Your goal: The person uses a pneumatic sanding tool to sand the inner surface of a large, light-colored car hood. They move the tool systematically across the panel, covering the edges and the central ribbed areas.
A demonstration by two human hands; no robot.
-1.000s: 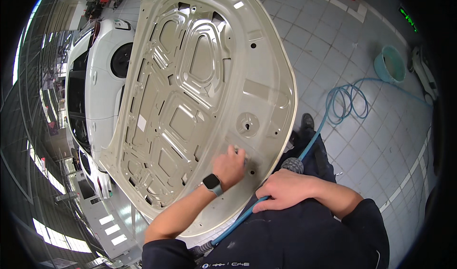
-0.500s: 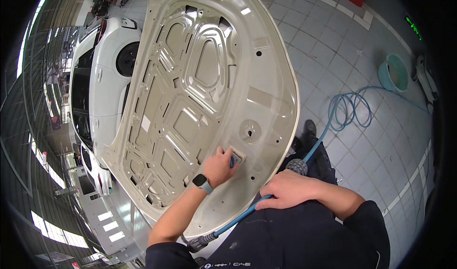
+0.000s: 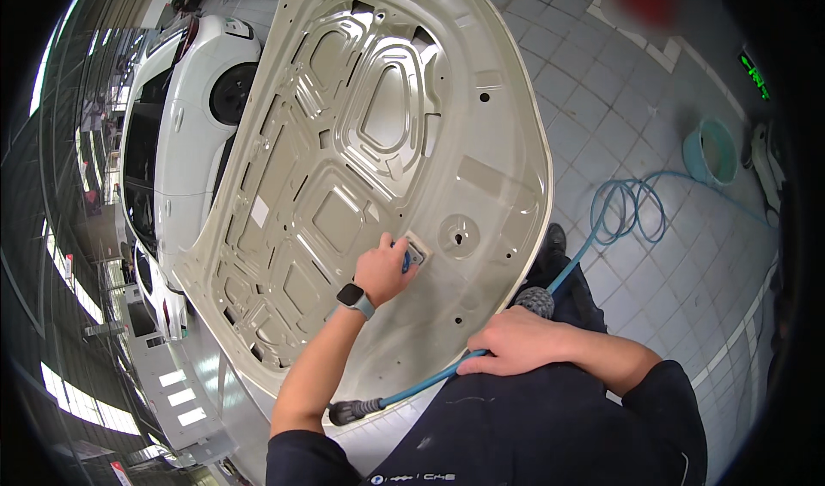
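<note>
A beige car panel (image 3: 468, 172), perhaps a hood's underside, with pressed recesses and holes, lies before me. My left hand (image 3: 382, 267) is closed on a small blue sanding block (image 3: 415, 254) with a pale pad, resting on the panel's smooth band. My right hand (image 3: 516, 340) is wrapped round a blue hose (image 3: 421, 381) at the panel's near right edge, beside a grey woven ball-like piece (image 3: 534, 302). The hose's dark grey end fitting (image 3: 352, 410) lies over the panel's lower edge.
A white car (image 3: 185, 142) stands left of the panel. On the tiled floor (image 3: 584, 108) at the right lie hose loops (image 3: 627, 215) beside a teal bucket (image 3: 711, 148). A blurred red object (image 3: 644, 0) is at top right. My dark shoe (image 3: 555, 237) shows beside the panel.
My left hand with the block has moved up along the panel, away from me. My right hand stays on the hose. The panel sits slightly further right in view.
</note>
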